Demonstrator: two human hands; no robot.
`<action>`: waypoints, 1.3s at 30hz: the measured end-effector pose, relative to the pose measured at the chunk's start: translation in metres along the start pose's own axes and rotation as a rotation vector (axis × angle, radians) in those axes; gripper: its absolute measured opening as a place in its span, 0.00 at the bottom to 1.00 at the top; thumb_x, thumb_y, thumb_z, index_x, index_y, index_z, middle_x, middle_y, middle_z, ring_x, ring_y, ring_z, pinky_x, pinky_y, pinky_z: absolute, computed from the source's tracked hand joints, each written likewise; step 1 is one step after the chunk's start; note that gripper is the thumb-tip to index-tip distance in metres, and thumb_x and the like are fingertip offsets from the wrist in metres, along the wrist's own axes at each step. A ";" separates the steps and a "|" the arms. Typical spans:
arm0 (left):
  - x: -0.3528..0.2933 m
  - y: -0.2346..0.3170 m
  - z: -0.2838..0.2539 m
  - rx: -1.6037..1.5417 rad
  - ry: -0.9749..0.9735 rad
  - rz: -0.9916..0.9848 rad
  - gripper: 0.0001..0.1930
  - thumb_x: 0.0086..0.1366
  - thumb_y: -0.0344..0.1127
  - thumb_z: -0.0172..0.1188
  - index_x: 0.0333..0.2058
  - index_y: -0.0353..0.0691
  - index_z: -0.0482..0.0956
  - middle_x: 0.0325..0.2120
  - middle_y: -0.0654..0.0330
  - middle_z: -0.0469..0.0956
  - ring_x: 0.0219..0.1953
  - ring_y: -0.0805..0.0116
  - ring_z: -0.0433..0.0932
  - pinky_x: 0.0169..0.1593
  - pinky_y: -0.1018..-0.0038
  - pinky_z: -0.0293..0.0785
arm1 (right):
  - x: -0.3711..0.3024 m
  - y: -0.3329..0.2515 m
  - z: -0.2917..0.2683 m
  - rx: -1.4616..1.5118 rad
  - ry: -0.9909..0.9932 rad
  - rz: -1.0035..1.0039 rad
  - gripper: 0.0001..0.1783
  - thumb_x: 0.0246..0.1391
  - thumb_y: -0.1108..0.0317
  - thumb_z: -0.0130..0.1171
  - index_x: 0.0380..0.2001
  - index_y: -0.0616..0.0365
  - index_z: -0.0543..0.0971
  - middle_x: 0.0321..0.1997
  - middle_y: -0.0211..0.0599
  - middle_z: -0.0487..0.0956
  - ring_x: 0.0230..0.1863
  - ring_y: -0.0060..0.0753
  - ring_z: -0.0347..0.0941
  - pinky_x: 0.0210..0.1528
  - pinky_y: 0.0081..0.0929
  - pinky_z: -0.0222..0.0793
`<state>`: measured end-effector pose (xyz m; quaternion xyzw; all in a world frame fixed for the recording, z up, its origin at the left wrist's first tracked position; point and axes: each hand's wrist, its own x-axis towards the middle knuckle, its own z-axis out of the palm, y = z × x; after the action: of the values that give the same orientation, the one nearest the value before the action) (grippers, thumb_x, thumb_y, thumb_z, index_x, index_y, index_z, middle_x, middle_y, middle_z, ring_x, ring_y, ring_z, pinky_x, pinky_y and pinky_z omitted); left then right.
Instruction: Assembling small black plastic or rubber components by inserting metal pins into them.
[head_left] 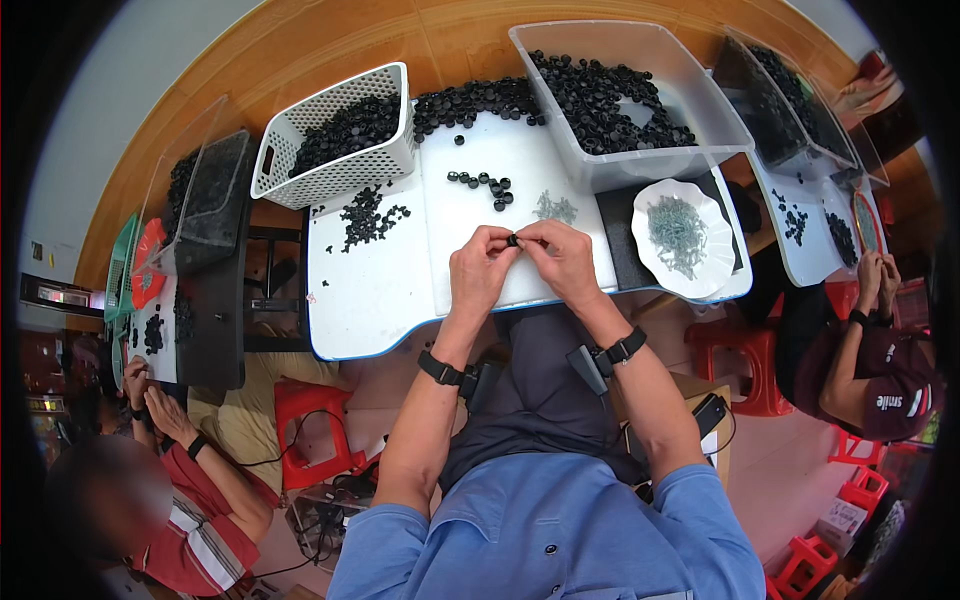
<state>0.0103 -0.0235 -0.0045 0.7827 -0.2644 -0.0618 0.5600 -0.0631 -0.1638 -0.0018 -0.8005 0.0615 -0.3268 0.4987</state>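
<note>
Over the front of the white tabletop, my left hand [479,268] and my right hand [562,260] meet with their fingertips pinched together. Between them is a small black part [513,240], mostly covered by the fingers, so its exact shape is hidden. Just beyond the fingertips lie several round black caps [484,179] in a loose group. A little heap of thin, pale translucent pieces [556,207] sits right behind my right hand. Further left, smaller black pieces [366,218] are scattered in a pile.
A white perforated basket [350,165] and a large clear bin [640,172] hold black parts at the back, with a heap of black caps [475,104] between them. At right, a scalloped white plate [711,278] bears translucent pieces. Co-workers sit at tables on both sides, near red stools [305,425].
</note>
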 end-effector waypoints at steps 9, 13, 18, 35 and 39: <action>-0.001 -0.001 0.001 0.025 0.010 -0.003 0.11 0.61 0.27 0.71 0.42 0.33 0.83 0.32 0.56 0.88 0.35 0.71 0.88 0.38 0.76 0.81 | -0.002 0.002 0.000 -0.029 -0.002 -0.015 0.06 0.52 0.80 0.66 0.34 0.63 0.86 0.33 0.42 0.85 0.33 0.41 0.84 0.34 0.31 0.78; 0.000 -0.001 0.001 0.027 0.018 -0.004 0.11 0.61 0.26 0.71 0.42 0.33 0.83 0.32 0.56 0.88 0.34 0.71 0.88 0.37 0.76 0.81 | -0.003 0.001 0.001 -0.096 0.014 -0.075 0.06 0.50 0.80 0.67 0.33 0.62 0.85 0.32 0.41 0.85 0.33 0.43 0.83 0.35 0.32 0.78; 0.000 -0.001 0.001 0.033 0.016 -0.012 0.11 0.60 0.27 0.71 0.41 0.33 0.83 0.32 0.55 0.88 0.34 0.71 0.88 0.37 0.76 0.81 | -0.004 0.001 0.003 -0.140 0.026 -0.149 0.05 0.49 0.80 0.68 0.32 0.61 0.84 0.31 0.41 0.84 0.32 0.44 0.83 0.35 0.34 0.78; 0.009 -0.010 -0.016 -0.174 -0.133 -0.132 0.15 0.66 0.33 0.69 0.49 0.32 0.85 0.36 0.55 0.89 0.39 0.72 0.86 0.45 0.77 0.80 | -0.007 -0.007 0.006 -0.341 0.038 -0.308 0.11 0.52 0.79 0.67 0.40 0.57 0.84 0.36 0.39 0.86 0.32 0.43 0.84 0.36 0.34 0.79; 0.011 -0.004 -0.015 -0.208 -0.153 -0.204 0.15 0.67 0.34 0.68 0.47 0.31 0.85 0.36 0.54 0.89 0.40 0.73 0.86 0.46 0.77 0.80 | -0.010 0.000 0.005 -0.327 0.035 -0.314 0.11 0.54 0.79 0.67 0.41 0.58 0.84 0.36 0.41 0.87 0.32 0.41 0.84 0.37 0.30 0.79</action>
<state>0.0271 -0.0146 -0.0007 0.7363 -0.2176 -0.2048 0.6072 -0.0679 -0.1562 -0.0074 -0.8645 -0.0034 -0.4000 0.3043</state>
